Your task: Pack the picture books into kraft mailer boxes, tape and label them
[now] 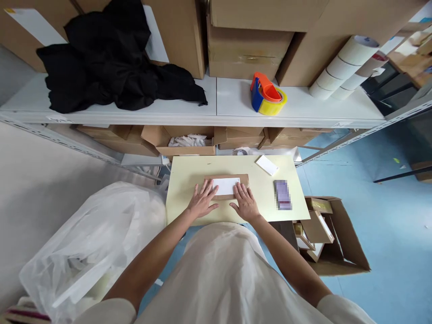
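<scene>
A small brown cardboard box [222,197] lies on the pale yellow table [189,168], with a blank-looking white label [226,186] on its top. My left hand [201,201] rests on the box's left end, fingers spread, fingertips at the label's left edge. On the right end, my right hand [245,203] lies with its fingers stretched flat over the label's right edge. Neither hand is gripping anything. To the right on the table are a white card or label stack [267,165] and a purple blurred item [282,195].
An open carton [354,243] with several small boxes stands right of the table. A translucent plastic bag [101,243] fills the left side. On the shelf [232,101] are a tape dispenser [266,94], white rolls [340,67], black cloth [114,63] and large cartons [249,49].
</scene>
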A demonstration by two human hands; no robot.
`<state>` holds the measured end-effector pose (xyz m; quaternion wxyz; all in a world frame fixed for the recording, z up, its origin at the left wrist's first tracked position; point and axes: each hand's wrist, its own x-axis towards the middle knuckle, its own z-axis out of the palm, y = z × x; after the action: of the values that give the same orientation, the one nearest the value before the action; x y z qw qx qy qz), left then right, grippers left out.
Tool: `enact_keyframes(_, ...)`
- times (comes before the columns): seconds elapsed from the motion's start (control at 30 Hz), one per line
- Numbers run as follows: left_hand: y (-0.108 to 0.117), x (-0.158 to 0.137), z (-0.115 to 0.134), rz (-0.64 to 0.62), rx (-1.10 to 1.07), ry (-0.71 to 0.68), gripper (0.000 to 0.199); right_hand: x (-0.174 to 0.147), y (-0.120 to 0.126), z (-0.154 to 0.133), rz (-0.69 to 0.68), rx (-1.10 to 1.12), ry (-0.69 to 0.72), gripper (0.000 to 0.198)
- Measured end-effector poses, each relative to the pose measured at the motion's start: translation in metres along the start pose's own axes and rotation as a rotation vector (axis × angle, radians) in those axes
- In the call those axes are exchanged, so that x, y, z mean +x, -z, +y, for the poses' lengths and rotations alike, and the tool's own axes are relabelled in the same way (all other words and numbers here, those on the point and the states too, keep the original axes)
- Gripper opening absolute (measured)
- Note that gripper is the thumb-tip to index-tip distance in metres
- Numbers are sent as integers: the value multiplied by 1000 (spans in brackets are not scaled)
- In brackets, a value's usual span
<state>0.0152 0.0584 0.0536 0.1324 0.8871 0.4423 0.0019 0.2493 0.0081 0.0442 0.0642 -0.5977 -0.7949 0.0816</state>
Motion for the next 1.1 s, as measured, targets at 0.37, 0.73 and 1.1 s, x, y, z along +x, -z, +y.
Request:
enact_keyframes(0.37, -21, -7, -8, 59, -777, 460, 90, -14, -3, 9, 47, 392, -237, 72)
enact_keyframes(0.73, -25, 4, -20, 162, -1209, 675, 57, -10, 35, 30, 51, 822, -780, 70)
enact_keyframes(1.1, -21, 9, -10, 217, -1146, 729, 58, 7, 28, 14, -43, 1040, -892, 59)
